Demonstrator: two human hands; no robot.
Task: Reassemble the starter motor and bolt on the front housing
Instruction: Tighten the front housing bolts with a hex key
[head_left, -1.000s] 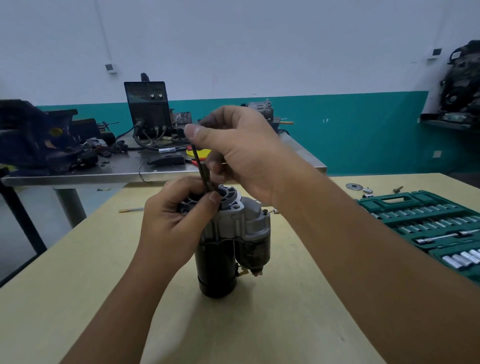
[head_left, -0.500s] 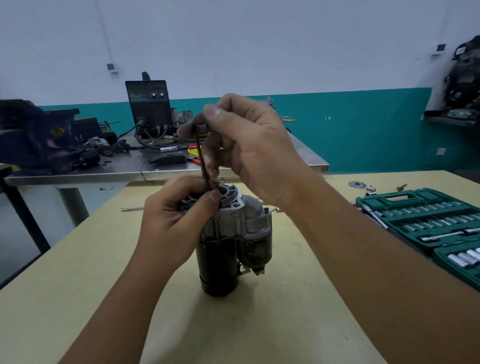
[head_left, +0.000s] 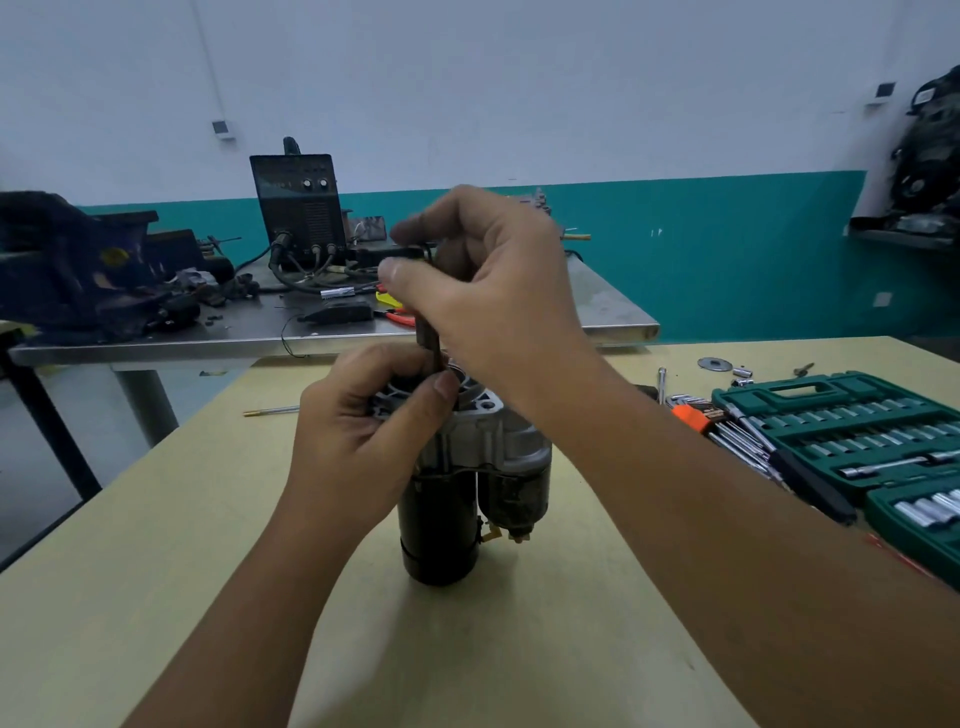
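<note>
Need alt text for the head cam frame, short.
A starter motor stands upright on a yellow table; the left hand grips its silver front housing while the right hand holds a thin dark tool down into the top. An open green socket set lies to the right.

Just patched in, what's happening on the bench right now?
A person is working on a black and silver starter motor standing upright on the pale yellow table. The left hand grips its silver front housing to steady it. The right hand holds a thin dark L-shaped key pointing down into the top of the housing, apparently at a bolt, which is hidden. An open green socket set case lies to the right.
</note>
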